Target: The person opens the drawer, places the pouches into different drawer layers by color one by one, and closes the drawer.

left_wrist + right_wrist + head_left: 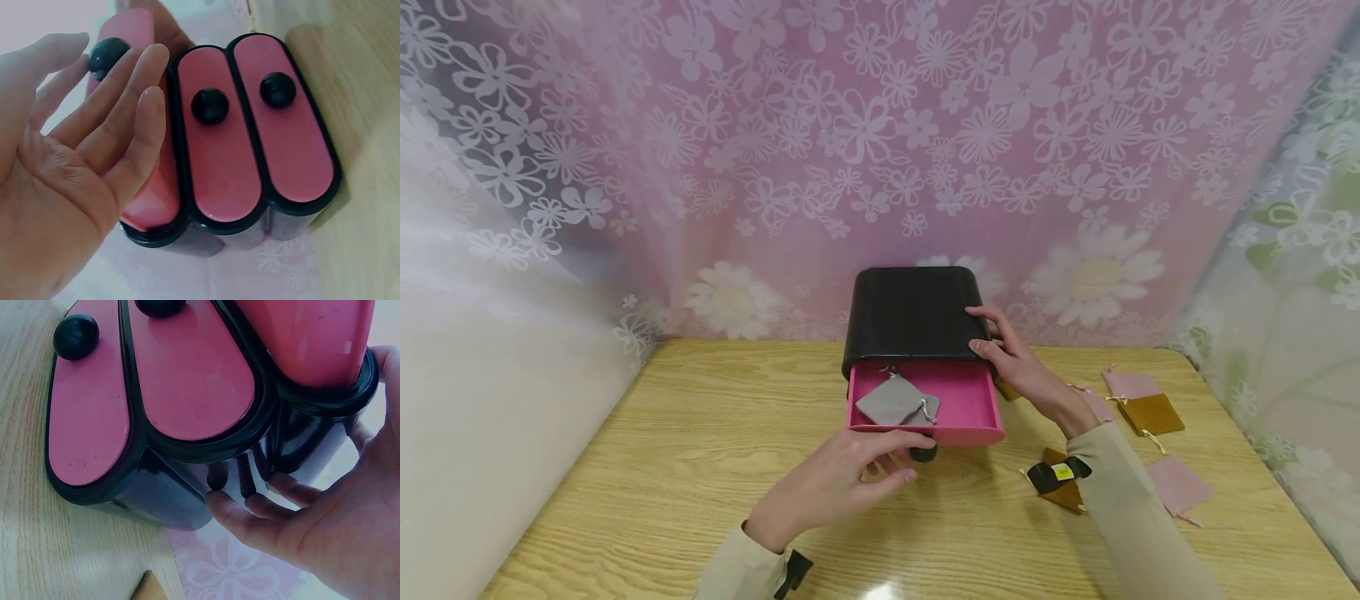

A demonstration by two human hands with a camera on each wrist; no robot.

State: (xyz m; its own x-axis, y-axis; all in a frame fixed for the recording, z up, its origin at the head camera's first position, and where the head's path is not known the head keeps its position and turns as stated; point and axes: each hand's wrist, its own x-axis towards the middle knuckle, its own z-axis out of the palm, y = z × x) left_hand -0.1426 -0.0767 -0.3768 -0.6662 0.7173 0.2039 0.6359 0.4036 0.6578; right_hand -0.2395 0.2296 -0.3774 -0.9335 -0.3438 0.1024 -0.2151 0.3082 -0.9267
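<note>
A black drawer unit (pixel 917 312) has its top pink drawer (pixel 966 396) pulled out. Inside the drawer lie grey drawstring pouches (pixel 891 402), one overlapping another. My left hand (pixel 842 479) is at the drawer's front, its fingers around the round black knob (pixel 923 452). On the unit's right side rests my right hand (pixel 1026 367), thumb and a fingertip at the top edge. The right wrist view shows the other fingers (pixel 275 512) spread against the side wall. Two lower drawers, pink with black knobs, sit closed in the left wrist view, the middle one (pixel 225 169) beside the bottom one (pixel 294 150).
On the wooden table (pixel 722 417), right of the unit, lie several pouches: a brown pouch (pixel 1153 414), a pink pouch (pixel 1180 485), and another brown pouch (pixel 1060 496) partly under the right wrist's strap. A flowered curtain (pixel 887 167) hangs behind the unit.
</note>
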